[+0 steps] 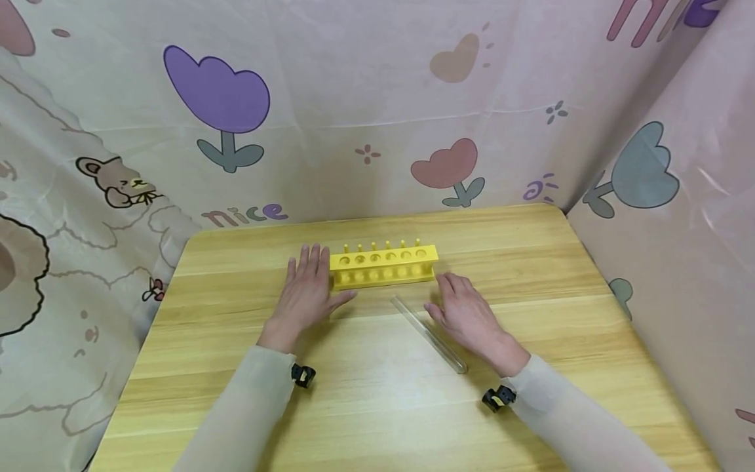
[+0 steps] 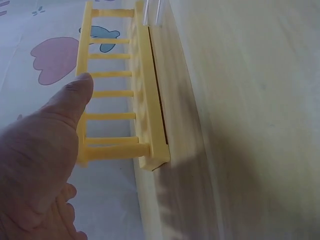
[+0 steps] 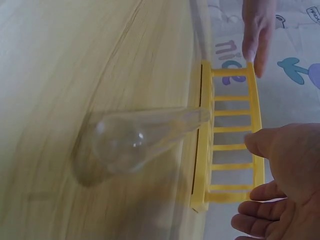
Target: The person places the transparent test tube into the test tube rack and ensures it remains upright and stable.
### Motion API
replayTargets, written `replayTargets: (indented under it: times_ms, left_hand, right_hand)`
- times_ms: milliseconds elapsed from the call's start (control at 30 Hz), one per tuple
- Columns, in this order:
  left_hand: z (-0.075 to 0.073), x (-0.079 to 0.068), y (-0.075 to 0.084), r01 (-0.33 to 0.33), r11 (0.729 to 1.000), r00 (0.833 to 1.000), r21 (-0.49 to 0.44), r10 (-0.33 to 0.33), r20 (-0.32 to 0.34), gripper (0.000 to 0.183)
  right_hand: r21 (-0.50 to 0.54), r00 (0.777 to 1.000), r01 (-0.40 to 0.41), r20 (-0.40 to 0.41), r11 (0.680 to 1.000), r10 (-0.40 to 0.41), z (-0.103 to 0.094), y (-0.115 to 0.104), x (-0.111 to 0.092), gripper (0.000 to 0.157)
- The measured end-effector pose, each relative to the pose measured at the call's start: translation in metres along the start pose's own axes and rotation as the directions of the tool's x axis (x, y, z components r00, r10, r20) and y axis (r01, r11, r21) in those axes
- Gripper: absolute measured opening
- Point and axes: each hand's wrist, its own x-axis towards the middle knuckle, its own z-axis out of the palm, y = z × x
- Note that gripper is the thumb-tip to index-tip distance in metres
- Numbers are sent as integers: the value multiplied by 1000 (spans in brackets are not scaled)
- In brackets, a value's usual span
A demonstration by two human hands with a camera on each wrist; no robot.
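A yellow test tube rack [image 1: 383,265] stands upright on the wooden table, with one row of round holes and several short pegs along its back. No tube sits in its holes. My left hand [image 1: 303,295] is at the rack's left end, fingers straight and thumb spread out in front. At the right end is my right hand [image 1: 468,318], its fingers loosely bent and its fingertips close to the rack's corner. A clear glass test tube [image 1: 430,334] lies slantwise on the table in front of the rack, just left of the right hand; its rounded end points toward me.
The light wooden tabletop [image 1: 366,419] reaches back to a patterned curtain [image 1: 330,85], which also hangs along both sides. Each wrist carries a small black camera, one on the left sleeve [image 1: 236,406] and one on the right sleeve [image 1: 578,413].
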Motion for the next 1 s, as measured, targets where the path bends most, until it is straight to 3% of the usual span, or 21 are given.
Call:
replayTargets:
  times_ms: [267,567,767,1000]
  left_hand:
    - [3,16,2,0,1000,999,25,-1,53,114]
    - [1,20,4,-19,999,994,44,14,106,101]
    - [-1,19,5,-11,999,991,45,5,132,100]
    - [0,19,5,-8,1000,991,30,4,135,101]
  right_hand:
    - [1,999,-8,47,1000,8,3,-6,0,63]
    - [-40,998,35,45,999,-34,2,-11,0,47]
    - [-69,991,66,119,995,-58,0,-18,3,32]
    - [-120,967,74,250,990,-42,1,-27,5,35]
